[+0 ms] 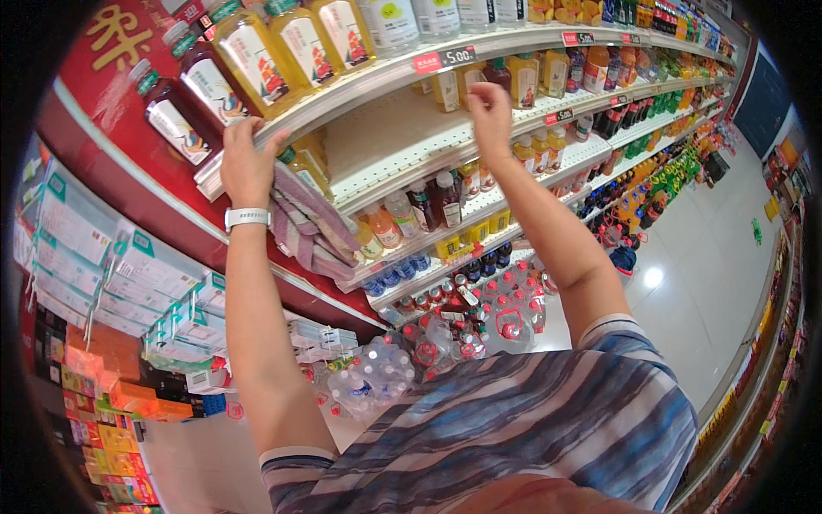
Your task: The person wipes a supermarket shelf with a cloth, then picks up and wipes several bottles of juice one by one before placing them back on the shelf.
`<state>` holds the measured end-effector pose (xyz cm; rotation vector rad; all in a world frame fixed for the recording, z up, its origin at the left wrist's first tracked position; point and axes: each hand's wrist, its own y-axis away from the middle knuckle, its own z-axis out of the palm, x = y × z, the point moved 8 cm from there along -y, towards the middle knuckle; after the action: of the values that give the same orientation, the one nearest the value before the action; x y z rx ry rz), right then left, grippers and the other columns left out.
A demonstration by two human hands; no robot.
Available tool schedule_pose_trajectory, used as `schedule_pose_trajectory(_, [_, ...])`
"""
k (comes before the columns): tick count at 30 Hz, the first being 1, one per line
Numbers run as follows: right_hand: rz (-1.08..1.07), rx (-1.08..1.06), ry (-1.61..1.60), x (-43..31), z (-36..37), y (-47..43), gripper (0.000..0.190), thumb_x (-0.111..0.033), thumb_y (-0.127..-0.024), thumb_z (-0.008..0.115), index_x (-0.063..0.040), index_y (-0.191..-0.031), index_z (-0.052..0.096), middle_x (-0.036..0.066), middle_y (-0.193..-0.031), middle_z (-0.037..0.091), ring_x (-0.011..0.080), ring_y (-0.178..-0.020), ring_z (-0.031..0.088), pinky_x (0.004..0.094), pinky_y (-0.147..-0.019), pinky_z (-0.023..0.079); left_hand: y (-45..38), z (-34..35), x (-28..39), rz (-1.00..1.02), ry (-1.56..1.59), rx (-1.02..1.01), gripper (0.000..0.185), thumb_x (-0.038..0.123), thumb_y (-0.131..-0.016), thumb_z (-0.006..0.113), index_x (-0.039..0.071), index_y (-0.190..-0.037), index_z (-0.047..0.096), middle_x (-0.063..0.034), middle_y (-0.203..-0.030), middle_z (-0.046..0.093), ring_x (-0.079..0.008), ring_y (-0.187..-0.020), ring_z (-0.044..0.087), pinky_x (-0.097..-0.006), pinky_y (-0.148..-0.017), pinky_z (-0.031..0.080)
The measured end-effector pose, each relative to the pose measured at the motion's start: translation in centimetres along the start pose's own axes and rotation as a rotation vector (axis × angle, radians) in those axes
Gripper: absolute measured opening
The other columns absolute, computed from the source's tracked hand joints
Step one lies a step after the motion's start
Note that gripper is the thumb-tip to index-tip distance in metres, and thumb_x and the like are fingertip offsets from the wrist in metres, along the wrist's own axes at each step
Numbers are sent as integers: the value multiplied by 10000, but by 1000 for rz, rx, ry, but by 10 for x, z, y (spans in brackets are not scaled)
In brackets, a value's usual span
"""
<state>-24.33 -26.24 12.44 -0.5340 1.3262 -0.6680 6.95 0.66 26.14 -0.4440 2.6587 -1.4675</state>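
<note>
My left hand [247,157] grips the front edge of the upper shelf [308,106] near its left end, with a pale wristband on the wrist. A striped purple and grey towel [311,225] hangs just below and beside it; whether the hand touches the towel is unclear. My right hand [491,122] is raised in front of the second shelf [385,135], fingers curled, close to yellow drink bottles [447,90]. Whether its fingertips hold anything cannot be seen. Large bottles of dark drink [176,125] and yellow drink [253,61] stand on the upper shelf.
Lower shelves hold small bottles [446,199] and yellow packs [449,246]. Water jugs with red handles [507,324] and a wrapped bottle pack [372,379] stand on the floor. Stacked white cartons [83,238] are at left. A tiled aisle [693,270] runs along the right.
</note>
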Motion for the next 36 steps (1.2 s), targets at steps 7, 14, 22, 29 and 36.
schedule_pose_trajectory(7, [333, 150, 769, 143, -99, -86, 681, -286, -763, 864, -41, -1321, 560, 206, -1182, 660, 362, -1171, 603, 465, -998, 482, -3, -1, 2, -101, 0, -93, 443, 371, -843, 775, 50, -1126, 660, -123, -1178, 644, -317, -1124, 623, -394, -950, 482])
schedule_pose_trajectory(14, [437, 0, 779, 172, -72, -105, 844, -286, -739, 880, -64, -1398, 402, 278, -1332, 538, 450, -1266, 522, 507, -1073, 447, -1, -7, -3, -73, -1, -55, 468, 367, -806, 827, 68, -1121, 654, -106, -1132, 641, -296, -1015, 661, -394, -860, 524])
schedule_pose_trajectory(22, [109, 79, 772, 172, -94, -98, 825, -283, -793, 826, -49, -1455, 392, 253, -1332, 580, 426, -1220, 572, 481, -1041, 463, -3, -3, 5, -65, 32, -67, 431, 340, -824, 792, 34, -1090, 647, -145, -1138, 641, -340, -1101, 617, -393, -940, 484])
schedule_pose_trajectory(29, [157, 70, 367, 158, -112, -64, 852, -101, -833, 830, -14, -1503, 311, 120, -1126, 602, 236, -1024, 595, 362, -936, 479, 2, -3, -7, -67, 1, -29, 471, 405, -802, 809, 82, -1107, 652, -82, -1121, 642, -294, -997, 667, -399, -832, 531])
schedule_pose_trajectory(36, [-69, 169, 274, 99, -114, -52, 770, -119, -851, 833, 7, -1439, 353, 94, -1195, 597, 179, -1045, 607, 302, -895, 482, 0, -4, -2, -98, 45, -26, 472, 451, -797, 802, 112, -1090, 654, -68, -1109, 635, -302, -978, 670, -414, -803, 536])
